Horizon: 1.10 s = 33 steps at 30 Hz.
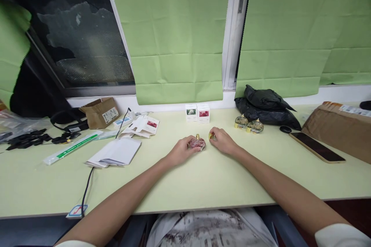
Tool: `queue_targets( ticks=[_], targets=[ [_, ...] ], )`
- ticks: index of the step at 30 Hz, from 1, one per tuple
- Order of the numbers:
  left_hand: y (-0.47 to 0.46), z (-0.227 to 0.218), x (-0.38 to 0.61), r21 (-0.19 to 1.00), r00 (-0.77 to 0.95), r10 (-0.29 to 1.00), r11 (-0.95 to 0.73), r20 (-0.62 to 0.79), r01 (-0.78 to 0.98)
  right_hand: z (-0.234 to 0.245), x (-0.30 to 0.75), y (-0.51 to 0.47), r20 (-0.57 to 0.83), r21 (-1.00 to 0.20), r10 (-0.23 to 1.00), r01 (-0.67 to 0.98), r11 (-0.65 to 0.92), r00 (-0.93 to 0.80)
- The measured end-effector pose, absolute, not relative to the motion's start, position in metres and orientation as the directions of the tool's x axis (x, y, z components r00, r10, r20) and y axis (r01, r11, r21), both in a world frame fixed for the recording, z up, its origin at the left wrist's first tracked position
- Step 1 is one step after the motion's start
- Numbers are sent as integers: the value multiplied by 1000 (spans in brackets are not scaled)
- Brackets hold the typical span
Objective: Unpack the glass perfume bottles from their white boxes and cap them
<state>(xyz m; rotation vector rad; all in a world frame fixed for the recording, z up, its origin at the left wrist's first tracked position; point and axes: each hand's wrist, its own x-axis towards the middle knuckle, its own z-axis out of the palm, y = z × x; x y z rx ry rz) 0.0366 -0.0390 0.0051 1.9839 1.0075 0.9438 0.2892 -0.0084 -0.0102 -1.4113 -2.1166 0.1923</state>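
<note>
My left hand (182, 150) is closed around a small pink glass perfume bottle (198, 143) with a gold neck, resting on the pale green table (203, 179). Just to its right, my right hand (222, 140) pinches a small gold cap (210, 136) between its fingertips, a short gap from the bottle. Behind them stand two small white boxes (197, 112), one with a green picture and one with a red picture. Two round gold-trimmed bottles (248, 124) sit further right.
Flat white cartons (115, 152) and folded box blanks (142, 125) lie left, beside a black cable (88, 181) and a brown cardboard box (100, 112). A black bag (265, 108), a phone (316, 146) and a brown parcel (339, 129) sit right. Green blinds cover the windows.
</note>
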Motion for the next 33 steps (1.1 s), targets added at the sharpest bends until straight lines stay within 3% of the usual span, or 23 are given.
queue_targets(
  ticks=[7, 12, 19, 27, 33],
  targets=[
    [-37, 2, 35, 896, 474, 844, -388, 250, 218, 10, 281, -26, 649, -304, 662, 670, 677, -374],
    [-36, 5, 35, 923, 469, 845, -358, 255, 144, 23, 271, -42, 680, -277, 559, 539, 795, -474],
    [-40, 10, 34, 913, 453, 849, -376, 272, 157, 23, 268, -44, 628, -273, 546, 499, 822, -555],
    [-41, 11, 34, 909, 417, 888, -322, 193, 266, 21, 268, -42, 634, -335, 570, 479, 811, -522],
    [-38, 11, 34, 901, 424, 874, -361, 237, 241, 16, 269, -35, 636, -329, 592, 521, 788, -495]
  ],
)
